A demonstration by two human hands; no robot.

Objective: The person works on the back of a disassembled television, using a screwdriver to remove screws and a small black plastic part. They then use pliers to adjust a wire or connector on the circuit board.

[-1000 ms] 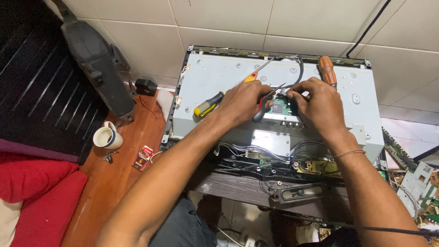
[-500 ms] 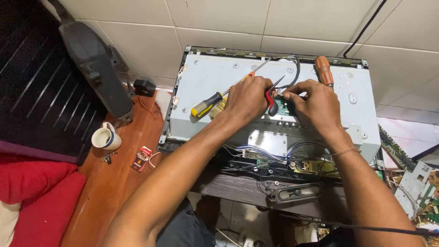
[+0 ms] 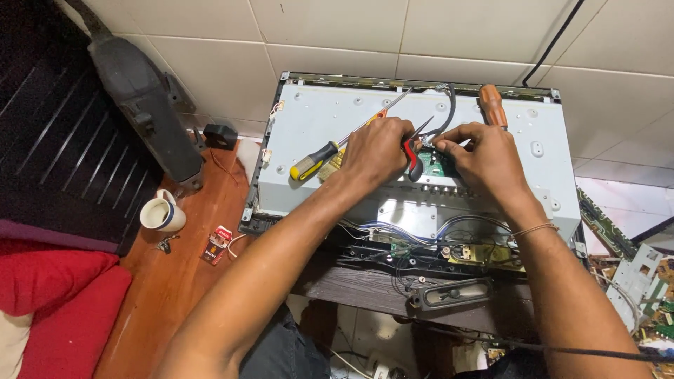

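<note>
red-handled pliers (image 3: 413, 156) sit in the left hand (image 3: 375, 151), grip closed around the handles, tips aimed at a dark cable (image 3: 446, 116) over the small green circuit board (image 3: 437, 165). right hand (image 3: 484, 158) pinches something tiny at the plier tips, likely the cable end, too small to tell. since a second ago both hands have edged up and closer together on the board, so the work looks tighter around that one joint. all this lies on the grey metal back panel (image 3: 316, 119) of an opened flat screen. yellow-black screwdriver (image 3: 330, 147) lies beside the left hand, orange-handled screwdriver (image 3: 493, 105) near the right. wooden surface (image 3: 161, 281) carries a white mug (image 3: 161, 213); pale tiled floor (image 3: 337, 35) beyond.
</note>
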